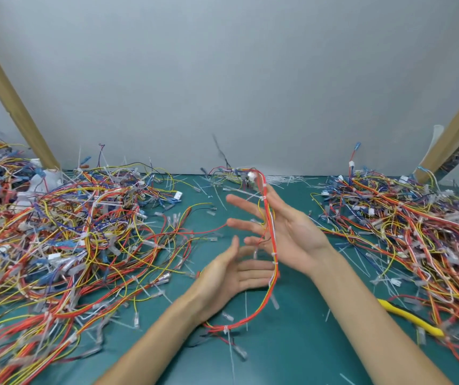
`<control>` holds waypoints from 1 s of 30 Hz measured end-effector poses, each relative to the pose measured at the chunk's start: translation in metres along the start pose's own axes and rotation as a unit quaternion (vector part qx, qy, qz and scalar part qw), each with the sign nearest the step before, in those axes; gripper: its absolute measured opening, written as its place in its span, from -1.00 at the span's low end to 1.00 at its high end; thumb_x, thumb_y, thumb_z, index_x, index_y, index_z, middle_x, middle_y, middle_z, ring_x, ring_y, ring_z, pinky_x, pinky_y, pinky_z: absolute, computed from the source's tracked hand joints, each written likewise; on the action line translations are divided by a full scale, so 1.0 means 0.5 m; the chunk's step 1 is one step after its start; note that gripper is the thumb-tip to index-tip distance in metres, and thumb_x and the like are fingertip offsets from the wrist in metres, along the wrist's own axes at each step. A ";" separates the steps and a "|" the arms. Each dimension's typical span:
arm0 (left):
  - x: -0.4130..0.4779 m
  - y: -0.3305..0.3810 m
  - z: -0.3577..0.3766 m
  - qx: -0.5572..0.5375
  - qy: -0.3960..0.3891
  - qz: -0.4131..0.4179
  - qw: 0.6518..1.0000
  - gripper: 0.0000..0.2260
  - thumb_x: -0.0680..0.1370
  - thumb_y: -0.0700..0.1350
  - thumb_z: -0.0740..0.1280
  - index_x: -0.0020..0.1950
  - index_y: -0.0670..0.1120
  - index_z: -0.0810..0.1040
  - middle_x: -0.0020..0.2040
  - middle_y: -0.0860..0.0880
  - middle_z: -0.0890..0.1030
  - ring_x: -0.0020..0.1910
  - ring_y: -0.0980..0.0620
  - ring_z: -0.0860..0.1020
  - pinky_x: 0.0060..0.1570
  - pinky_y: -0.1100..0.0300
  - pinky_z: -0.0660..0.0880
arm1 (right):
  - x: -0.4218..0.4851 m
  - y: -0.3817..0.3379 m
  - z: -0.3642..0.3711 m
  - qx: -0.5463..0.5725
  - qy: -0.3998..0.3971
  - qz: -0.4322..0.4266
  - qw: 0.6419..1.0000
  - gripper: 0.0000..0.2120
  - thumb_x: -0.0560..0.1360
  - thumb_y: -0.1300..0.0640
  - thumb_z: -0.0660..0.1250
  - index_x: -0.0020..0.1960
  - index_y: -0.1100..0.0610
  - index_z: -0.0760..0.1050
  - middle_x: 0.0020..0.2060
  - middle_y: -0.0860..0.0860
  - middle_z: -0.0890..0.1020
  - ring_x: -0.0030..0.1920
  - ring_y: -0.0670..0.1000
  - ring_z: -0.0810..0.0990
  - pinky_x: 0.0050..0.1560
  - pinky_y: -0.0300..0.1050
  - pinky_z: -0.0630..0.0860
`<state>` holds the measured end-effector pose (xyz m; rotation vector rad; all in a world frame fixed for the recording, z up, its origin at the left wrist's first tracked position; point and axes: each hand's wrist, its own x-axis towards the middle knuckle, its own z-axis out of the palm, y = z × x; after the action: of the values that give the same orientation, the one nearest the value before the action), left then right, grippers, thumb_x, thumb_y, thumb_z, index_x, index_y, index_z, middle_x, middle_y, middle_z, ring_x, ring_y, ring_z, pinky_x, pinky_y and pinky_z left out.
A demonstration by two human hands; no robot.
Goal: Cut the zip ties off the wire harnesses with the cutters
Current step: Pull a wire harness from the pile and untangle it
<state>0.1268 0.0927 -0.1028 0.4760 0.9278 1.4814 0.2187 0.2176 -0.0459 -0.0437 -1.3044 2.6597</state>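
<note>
Wire harness (271, 232), slim loop of red, yellow and white leads cinched by white zip ties (226, 328): draped over released right hand (295, 234) and left hand (231, 276), both straight-fingered, above teal desk (292, 348); probably light and floppy, best pinched beside a tie.

Teal table mat (292, 357) beneath the fingers (256, 276), pale grey wall panel (222, 79) beyond them, left wooden post (8, 93) slanting far to their left, right wooden post (458, 126) far to their right.
</note>
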 end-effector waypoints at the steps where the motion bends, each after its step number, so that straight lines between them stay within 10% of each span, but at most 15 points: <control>1: -0.010 -0.011 -0.003 -0.023 -0.016 -0.013 1.000 -0.44 0.57 0.19 0.06 0.36 -0.22 0.40 0.18 -0.34 0.59 0.14 -0.24 0.61 0.14 -0.04 0.56 | 0.000 0.001 -0.004 -0.010 0.016 -0.007 1.000 -0.62 0.67 -0.03 0.05 0.47 -0.27 0.21 0.39 0.08 0.49 0.17 0.17 0.63 -0.11 -0.08 0.60; 8: -0.065 -0.078 0.033 -0.061 -0.188 -0.100 0.975 -0.43 0.63 0.18 -0.02 0.48 -0.16 0.30 0.36 -0.31 0.46 0.36 -0.25 0.45 0.26 -0.05 0.45 | 0.010 0.043 -0.026 -0.084 0.133 -0.058 0.986 -0.55 0.67 0.00 0.05 0.52 -0.30 0.09 0.31 0.04 0.56 -0.04 0.09 0.69 -0.30 -0.18 0.58; 30: -0.056 -0.059 0.034 -0.118 -0.137 -0.118 0.977 -0.26 0.57 0.35 -0.13 0.35 -0.15 0.53 0.34 -0.26 0.50 0.28 -0.16 0.54 0.19 0.07 0.53 | 0.020 0.093 -0.073 -0.025 0.167 -0.055 0.984 -0.66 0.70 0.08 -0.01 0.44 -0.17 0.18 0.10 0.17 0.61 -0.20 0.05 0.69 -0.27 -0.21 0.56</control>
<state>0.1626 0.0679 -0.1089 0.3699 0.5622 1.2527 0.2061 0.2202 -0.1044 -0.3940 -1.2232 2.3959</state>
